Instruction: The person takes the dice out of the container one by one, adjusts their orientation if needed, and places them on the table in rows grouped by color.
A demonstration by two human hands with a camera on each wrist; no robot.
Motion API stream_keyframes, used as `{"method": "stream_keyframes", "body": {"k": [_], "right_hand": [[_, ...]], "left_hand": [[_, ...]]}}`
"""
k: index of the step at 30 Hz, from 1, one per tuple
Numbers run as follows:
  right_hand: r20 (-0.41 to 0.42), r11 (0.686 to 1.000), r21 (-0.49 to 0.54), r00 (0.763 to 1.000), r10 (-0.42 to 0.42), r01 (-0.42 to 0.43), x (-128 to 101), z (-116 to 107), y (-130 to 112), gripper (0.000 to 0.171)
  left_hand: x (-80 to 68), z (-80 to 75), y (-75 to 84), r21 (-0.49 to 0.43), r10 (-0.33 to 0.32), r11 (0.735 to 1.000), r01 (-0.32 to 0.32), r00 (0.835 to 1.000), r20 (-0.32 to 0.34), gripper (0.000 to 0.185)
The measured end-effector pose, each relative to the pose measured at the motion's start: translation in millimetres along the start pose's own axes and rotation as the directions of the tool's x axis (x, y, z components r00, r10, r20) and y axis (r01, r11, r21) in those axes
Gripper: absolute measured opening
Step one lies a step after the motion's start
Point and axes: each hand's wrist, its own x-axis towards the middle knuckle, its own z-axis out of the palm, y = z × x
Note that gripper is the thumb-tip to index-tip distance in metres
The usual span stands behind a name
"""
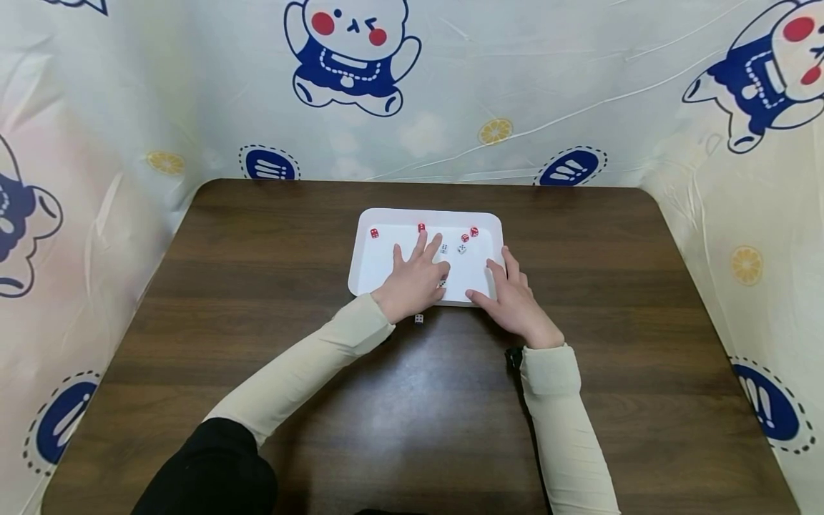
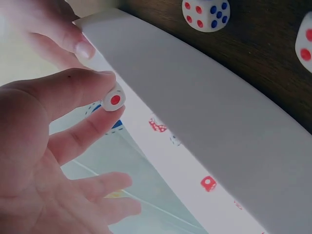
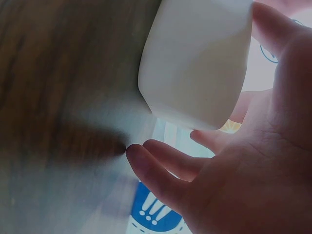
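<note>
My left hand reaches over the white tray and pinches a white die between thumb and index finger, near the front rim. Its other fingers are spread. At the tray's front right corner, my right hand holds the rim, with the thumb at the front and fingers along the right side. Inside the tray lie several red dice, among them one at the left and one at the back, plus two white dice, one of them at the right.
On the brown table, a white die lies just in front of the tray. The left wrist view shows two white dice there, one partly cut off. A patterned sheet hangs around the table's back and sides.
</note>
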Motion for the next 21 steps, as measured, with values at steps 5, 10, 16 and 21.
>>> {"method": "stream_keyframes", "body": {"k": [5,10,16,21], "right_hand": [[0.002,1.000,-0.004,1.000,0.002,-0.002,0.3,-0.7,-0.1,0.079],[0.006,1.000,-0.002,1.000,0.009,-0.009,0.3,-1.2,-0.1,0.079],[0.010,1.000,-0.002,1.000,0.007,-0.007,-0.6,-2.5,-0.2,0.078],[0.010,1.000,-0.004,1.000,0.004,-0.004,-0.4,-2.0,0.3,0.077]], "left_hand": [[-3.4,-2.1,1.9,0.000,0.015,1.000,-0.015,1.000,-0.011,0.019],[-7.6,-4.4,4.2,0.013,0.036,0.999,-0.036,0.999,-0.030,0.019],[-12.6,-7.0,6.1,0.024,0.060,0.998,-0.059,0.998,-0.037,0.019],[-16.3,-8.5,7.9,0.027,0.073,0.997,-0.072,0.996,-0.042,0.018]]}}
